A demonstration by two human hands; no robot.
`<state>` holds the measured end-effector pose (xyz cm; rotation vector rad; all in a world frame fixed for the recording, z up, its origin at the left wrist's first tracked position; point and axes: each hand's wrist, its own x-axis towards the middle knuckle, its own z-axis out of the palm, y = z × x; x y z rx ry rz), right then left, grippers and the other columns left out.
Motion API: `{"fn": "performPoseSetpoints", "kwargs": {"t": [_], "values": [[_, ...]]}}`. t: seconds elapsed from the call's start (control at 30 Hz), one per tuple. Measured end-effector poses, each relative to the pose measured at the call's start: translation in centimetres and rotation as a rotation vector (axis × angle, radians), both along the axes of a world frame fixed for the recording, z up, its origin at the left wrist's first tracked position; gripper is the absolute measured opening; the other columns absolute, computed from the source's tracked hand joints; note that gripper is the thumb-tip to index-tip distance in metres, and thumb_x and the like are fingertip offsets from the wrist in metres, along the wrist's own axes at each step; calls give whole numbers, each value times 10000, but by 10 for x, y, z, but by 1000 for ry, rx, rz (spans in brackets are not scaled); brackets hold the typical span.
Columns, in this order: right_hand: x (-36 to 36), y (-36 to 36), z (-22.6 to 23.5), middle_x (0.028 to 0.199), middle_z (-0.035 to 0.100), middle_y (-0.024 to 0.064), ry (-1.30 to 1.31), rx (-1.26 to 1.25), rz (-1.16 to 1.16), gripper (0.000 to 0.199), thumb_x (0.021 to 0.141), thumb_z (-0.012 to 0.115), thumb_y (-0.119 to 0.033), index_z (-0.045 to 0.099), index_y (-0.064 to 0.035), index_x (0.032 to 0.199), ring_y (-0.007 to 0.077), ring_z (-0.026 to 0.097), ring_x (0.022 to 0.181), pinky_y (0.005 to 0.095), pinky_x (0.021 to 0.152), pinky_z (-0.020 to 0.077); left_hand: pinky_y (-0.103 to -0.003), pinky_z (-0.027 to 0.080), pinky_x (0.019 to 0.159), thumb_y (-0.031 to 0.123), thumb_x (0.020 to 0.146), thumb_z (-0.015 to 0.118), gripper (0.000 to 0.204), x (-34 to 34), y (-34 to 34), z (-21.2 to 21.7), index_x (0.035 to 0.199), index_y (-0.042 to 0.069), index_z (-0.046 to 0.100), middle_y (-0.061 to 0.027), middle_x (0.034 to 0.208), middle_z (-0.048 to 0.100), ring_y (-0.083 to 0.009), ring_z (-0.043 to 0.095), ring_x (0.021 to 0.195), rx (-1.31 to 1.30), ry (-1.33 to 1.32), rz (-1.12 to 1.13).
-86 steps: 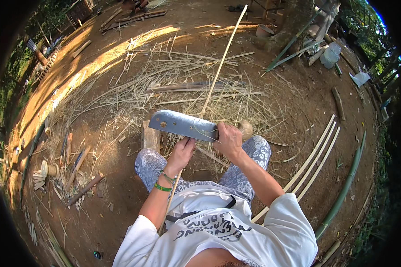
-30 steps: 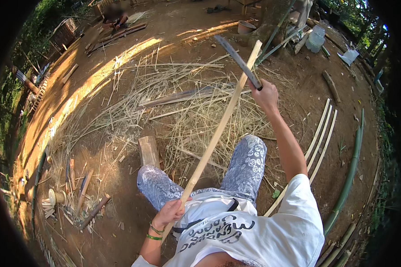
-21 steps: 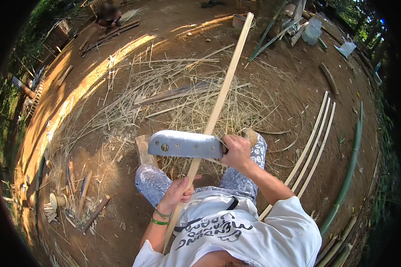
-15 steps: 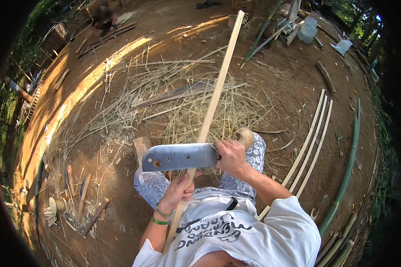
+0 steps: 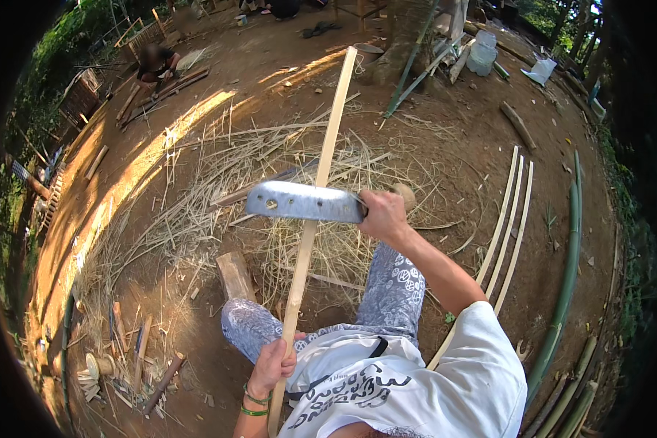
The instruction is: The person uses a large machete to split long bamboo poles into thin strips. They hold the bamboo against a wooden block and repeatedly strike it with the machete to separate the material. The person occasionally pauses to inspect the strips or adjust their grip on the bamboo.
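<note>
A long pale bamboo strip [image 5: 331, 139] runs from beside my body forward over the ground. My left hand [image 5: 271, 363] is closed around its near part, beside my left thigh. Across the strip lies the broad steel blade of a machete [image 5: 303, 202], with several holes in it. My right hand [image 5: 382, 213] grips the machete at the blade's right end, arm stretched forward. Part of its rounded wooden handle [image 5: 404, 196] shows beyond the fist. The blade covers a short length of the strip.
Shavings [image 5: 321, 252] litter the ground ahead. A wooden block [image 5: 235, 276] stands by my left knee. Three pale strips [image 5: 505, 219] and a green bamboo pole [image 5: 568, 277] lie to the right. Offcuts [image 5: 142, 350] are at the left. Another person [image 5: 157, 66] sits far left.
My right hand has pushed the machete forward along the strip, away from my body. My left hand sits further back, and the strip's far end has shifted left and nearer in view.
</note>
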<state>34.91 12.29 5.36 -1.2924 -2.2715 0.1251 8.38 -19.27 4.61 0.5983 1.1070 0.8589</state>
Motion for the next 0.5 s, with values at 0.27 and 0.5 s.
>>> {"fn": "performPoseSetpoints", "kwargs": {"t": [0.27,0.5], "values": [[25,71,21,670,676,111,-66,18,-151,203,723,751,-222,658,-63,808,243,682,621,398,578,539,-224,268,439,466,1062,437,646,-16,-60,-3,1384,-94,457,44,624,338,-48,304,484,-72,42,5],[-4,27,4,664,673,82,-19,108,171,157,683,724,-166,644,-79,786,204,649,560,364,521,522,-237,267,455,448,1074,408,645,-16,-55,0,1396,-111,429,40,635,328,-56,299,496,-71,9,29]]}}
